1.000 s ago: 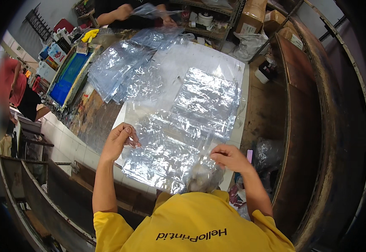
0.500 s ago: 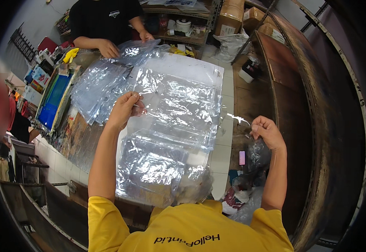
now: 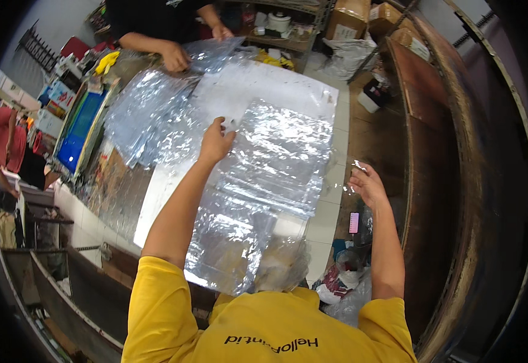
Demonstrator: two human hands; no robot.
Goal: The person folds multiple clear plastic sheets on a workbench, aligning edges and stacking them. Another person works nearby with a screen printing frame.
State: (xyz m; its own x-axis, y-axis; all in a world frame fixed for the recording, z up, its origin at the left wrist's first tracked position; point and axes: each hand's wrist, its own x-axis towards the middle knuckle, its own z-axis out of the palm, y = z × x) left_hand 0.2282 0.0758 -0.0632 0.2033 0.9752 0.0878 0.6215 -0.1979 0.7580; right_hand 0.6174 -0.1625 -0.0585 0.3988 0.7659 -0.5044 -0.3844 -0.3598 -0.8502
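A stack of clear plastic sheets (image 3: 279, 160) lies on a white board (image 3: 276, 81) in front of me. My left hand (image 3: 217, 144) is at the stack's left edge, its finger and thumb apart. A small whitish bit shows by those fingertips; I cannot make out what it is. Out to the right, past the board's edge, my right hand (image 3: 368, 184) has loosened, spread fingers. Shiny bits of a thin clear plastic strip (image 3: 359, 164) show at its fingertips. Nearer me lies another pile of clear plastic (image 3: 227, 236), partly behind my left forearm.
Across the table, a co-worker's hands (image 3: 176, 57) handle clear plastic sheets. A fanned pile of sheets (image 3: 143, 118) lies at the left, beside a blue-meshed frame (image 3: 82, 130). On the right stand a brown panel (image 3: 421, 85), a phone-like lit screen (image 3: 353, 222) and plastic scraps (image 3: 349, 281).
My left hand has moved right and slightly away from me along the stack. My right hand has shifted slightly left, and its pinch on the strip has loosened.
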